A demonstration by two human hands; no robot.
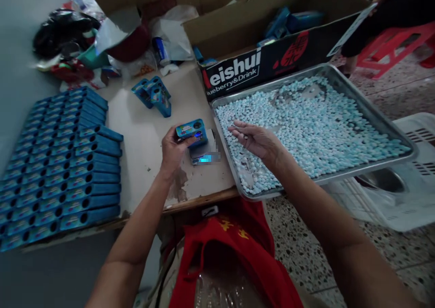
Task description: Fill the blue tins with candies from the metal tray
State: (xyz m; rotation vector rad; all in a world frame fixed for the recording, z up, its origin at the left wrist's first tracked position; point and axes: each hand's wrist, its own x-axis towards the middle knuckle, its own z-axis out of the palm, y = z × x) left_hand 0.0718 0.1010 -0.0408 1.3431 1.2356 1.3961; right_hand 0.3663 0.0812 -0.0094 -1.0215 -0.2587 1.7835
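Observation:
My left hand point(172, 150) is closed around a small blue box point(191, 132) with a round dark hole at one end of its top. It holds the box over a small flat device point(203, 156) with a lit blue display, partly covered by the box and blurred. Over the near left part of a metal tray point(319, 179) my right hand point(256, 139) is turned partly palm up, its fingers stretched out and slightly curved. Whether small pieces lie in that palm, I cannot make out. Pale blue and white candy-like pieces point(306, 122) are spread across the tray.
Rows of blue boxes point(61, 163) stand at the left, and several more point(154, 95) lie mid-table. Behind the tray, a black printed carton point(258, 63) contains blue packs. Bags and a can point(161, 50) crowd the back. A white basket point(408, 194) and red stool point(394, 45) are at right.

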